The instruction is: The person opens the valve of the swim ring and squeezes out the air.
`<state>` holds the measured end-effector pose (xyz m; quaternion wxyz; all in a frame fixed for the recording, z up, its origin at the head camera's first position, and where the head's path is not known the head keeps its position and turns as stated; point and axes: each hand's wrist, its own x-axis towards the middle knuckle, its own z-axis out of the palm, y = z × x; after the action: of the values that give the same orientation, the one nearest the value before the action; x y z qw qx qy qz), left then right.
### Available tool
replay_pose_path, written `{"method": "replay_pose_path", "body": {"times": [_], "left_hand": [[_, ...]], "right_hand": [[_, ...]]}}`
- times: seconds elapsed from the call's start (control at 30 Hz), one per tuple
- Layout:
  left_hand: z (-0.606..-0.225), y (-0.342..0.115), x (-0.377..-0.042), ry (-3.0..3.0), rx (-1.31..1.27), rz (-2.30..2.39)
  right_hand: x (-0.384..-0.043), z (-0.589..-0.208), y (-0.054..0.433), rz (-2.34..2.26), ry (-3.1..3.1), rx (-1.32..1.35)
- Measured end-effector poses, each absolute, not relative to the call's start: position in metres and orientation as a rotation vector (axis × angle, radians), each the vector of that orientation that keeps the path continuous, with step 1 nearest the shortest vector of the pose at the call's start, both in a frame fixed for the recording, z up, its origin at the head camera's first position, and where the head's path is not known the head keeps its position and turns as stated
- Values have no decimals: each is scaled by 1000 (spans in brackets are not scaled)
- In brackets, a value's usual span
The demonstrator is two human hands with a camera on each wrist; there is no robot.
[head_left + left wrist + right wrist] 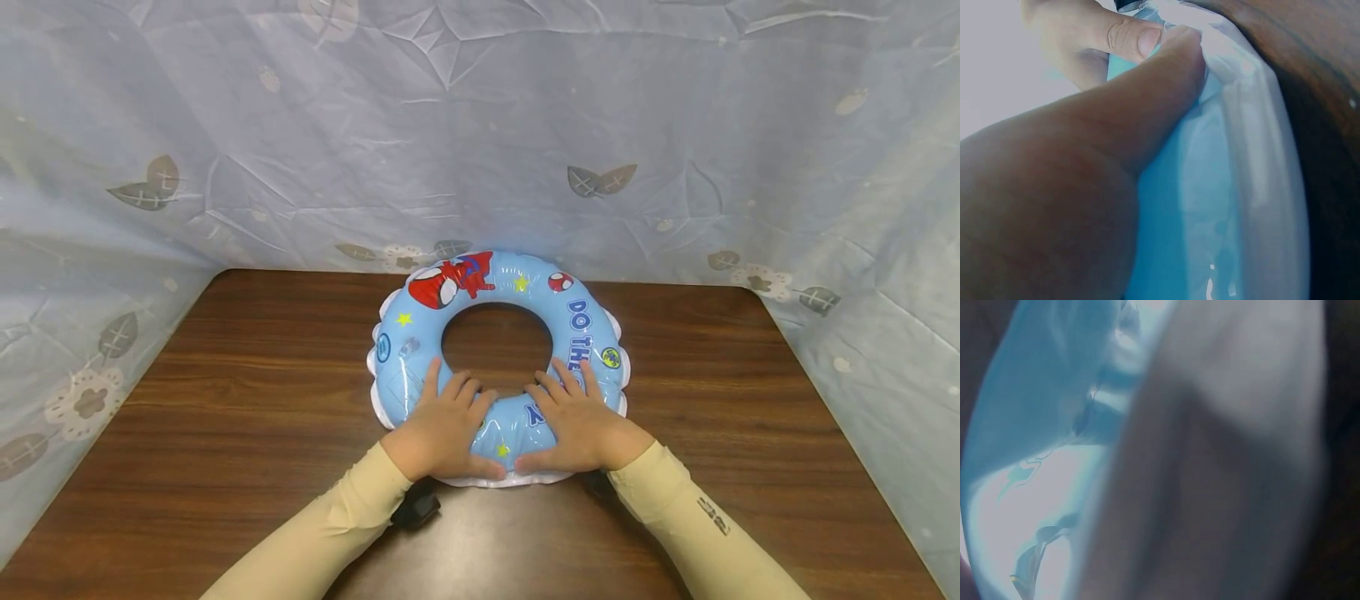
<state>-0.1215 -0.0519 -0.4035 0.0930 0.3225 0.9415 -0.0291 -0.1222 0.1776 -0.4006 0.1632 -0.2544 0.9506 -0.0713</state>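
Observation:
An inflated light-blue swim ring [517,273] with a white scalloped edge lies flat, printed with a red cartoon figure, yellow stars and lettering. My left hand [442,429] rests on its near left part, fingers spread toward the hole. On the near right part lies my right hand [581,425], fingers also spread. Both thumbs point inward along the near edge. The left wrist view shows my left thumb [1147,94] against the ring [1179,237], with the other thumb [1129,37] close by. Blurred blue and white vinyl [1047,394] fills most of the right wrist view.
The ring lies on a dark wood-grain table [247,400]. A pale curtain [480,150] with leaf and flower prints hangs behind and at both sides. A black object [416,508] shows beneath my left wrist.

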Motion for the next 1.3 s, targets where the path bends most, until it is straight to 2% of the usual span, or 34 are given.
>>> {"method": "replay_pose_path", "body": {"times": [0.63, 1.3], "left_hand": [[-414, -52, -126, 2777, 948, -94], [-410, -50, -124, 2761, 920, -87]], "right_hand": [[-123, -400, 178, -200, 2707, -732], [-124, -405, 177, -177, 2714, -744]]}}
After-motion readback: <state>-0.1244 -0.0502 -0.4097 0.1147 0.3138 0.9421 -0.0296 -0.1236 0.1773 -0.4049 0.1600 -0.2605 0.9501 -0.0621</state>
